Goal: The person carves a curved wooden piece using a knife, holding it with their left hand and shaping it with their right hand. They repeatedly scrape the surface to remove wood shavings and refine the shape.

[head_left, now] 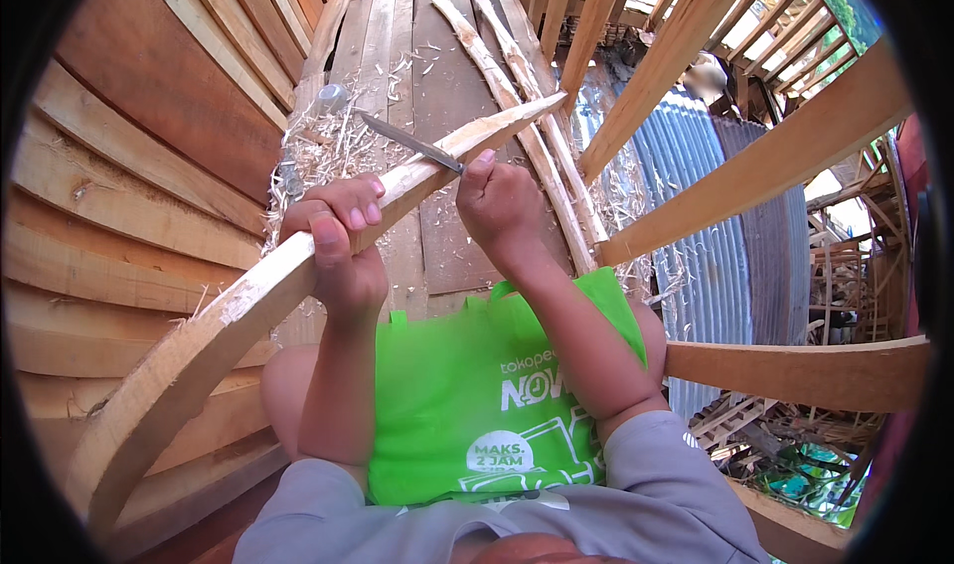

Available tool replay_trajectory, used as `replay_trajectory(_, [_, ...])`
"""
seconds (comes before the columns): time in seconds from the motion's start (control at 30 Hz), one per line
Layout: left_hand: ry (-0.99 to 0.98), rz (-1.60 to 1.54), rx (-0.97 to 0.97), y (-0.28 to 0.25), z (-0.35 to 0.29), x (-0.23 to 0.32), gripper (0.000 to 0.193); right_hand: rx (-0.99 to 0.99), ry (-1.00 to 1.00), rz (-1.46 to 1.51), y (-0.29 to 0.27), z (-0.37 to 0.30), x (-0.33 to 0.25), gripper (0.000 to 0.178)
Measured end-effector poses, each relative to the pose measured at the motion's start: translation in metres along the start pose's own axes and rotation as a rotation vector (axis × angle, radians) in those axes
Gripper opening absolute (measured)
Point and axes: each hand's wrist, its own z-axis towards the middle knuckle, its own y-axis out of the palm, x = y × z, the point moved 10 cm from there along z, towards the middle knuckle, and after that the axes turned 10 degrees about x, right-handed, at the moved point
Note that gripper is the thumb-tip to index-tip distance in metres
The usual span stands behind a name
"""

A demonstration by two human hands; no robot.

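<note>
A long squared wooden beam (214, 316) slants across in front of me, from the lower left up to a tapered far end at the upper middle. My left hand (343, 231) is wrapped round its middle, thumb on the near side. My right hand (500, 211) is closed in a fist on a knife, whose handle is hidden in the fingers. The knife's dark blade (409, 141) points up and left across the beam, just beyond my left hand. Pale, freshly cut wood shows along the beam's upper face.
A bright green bag (427, 405) covers my lap. Wood shavings (338, 147) and a small clear container (332, 98) lie on the plank floor (437, 241). Two peeled poles (532, 132) rest beyond. Plank wall (129, 181) stands left; wooden rails (775, 152) and corrugated metal sheets (686, 226) are right.
</note>
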Motion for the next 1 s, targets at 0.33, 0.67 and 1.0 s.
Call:
replay_trajectory(0.33, [0.027,0.017,-0.037,0.011,0.002,0.001,0.027,0.008,0.211,0.139,0.010,0.032,0.077,0.060])
replay_trajectory(0.67, [-0.008,0.043,-0.002,0.012,0.001,0.001,0.029,0.162,0.003,-0.020,0.007,0.016,0.045,0.054])
replay_trajectory(1.0, [0.025,-0.015,0.013,-0.003,0.001,-0.001,0.024,-0.003,-0.057,0.020,-0.008,-0.021,-0.033,0.058])
